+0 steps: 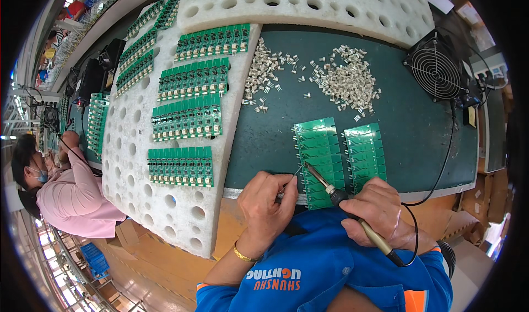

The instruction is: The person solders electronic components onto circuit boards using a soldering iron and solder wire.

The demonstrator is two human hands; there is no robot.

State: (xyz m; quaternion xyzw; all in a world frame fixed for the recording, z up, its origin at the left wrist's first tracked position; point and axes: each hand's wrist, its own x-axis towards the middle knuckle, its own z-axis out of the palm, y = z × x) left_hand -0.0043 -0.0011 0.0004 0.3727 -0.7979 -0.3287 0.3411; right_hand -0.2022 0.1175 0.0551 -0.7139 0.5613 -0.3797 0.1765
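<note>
My right hand (380,210) is wrapped round a soldering iron (376,238) with a gold and black handle. Its tip touches or hovers just over a green circuit board panel (319,141) at the table's front edge. From the pinched fingers of my left hand (264,202), a thin solder wire (298,172) reaches toward that tip. The panel lies with its solder side up, and pins stick out along its left edge. A second green panel (365,152) lies close on its right, its near end partly behind my right hand.
Small white connectors (347,80) are heaped on the dark green table (264,141). Left, a white foam board (187,218) bears several populated panels (180,166); another foam slab (297,6) lies behind. A black fan (436,69) stands at right. A co-worker in pink (77,196) sits left.
</note>
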